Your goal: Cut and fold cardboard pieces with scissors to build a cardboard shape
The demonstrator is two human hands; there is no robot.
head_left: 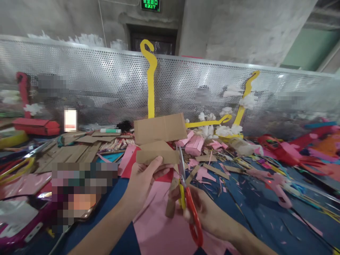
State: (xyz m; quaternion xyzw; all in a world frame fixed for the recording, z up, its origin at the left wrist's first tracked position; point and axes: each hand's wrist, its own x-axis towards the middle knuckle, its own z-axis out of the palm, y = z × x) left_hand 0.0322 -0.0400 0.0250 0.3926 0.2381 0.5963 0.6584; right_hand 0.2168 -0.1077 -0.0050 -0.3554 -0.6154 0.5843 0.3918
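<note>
A strip of brown cardboard (148, 157) is pinched between the thumb and fingers of my left hand (145, 175). My right hand (198, 203) grips scissors (182, 166) with red and yellow handles, blades pointing up beside the strip's right end. Whether the blades touch the cardboard I cannot tell. Just behind the strip is a larger piece of cardboard (160, 129), with a tall yellow hooked paper shape (151, 85) rising beyond it. Pink paper (159, 219) lies under my hands, and red paper shows beneath the strip.
A pink glue gun (276, 186) rests on the right with its cord trailing. Paper scraps (204, 175) litter the blue table. Cardboard pieces (69, 150) and a glue stick (110, 130) lie on the left. A perforated metal screen (106, 78) stands along the back.
</note>
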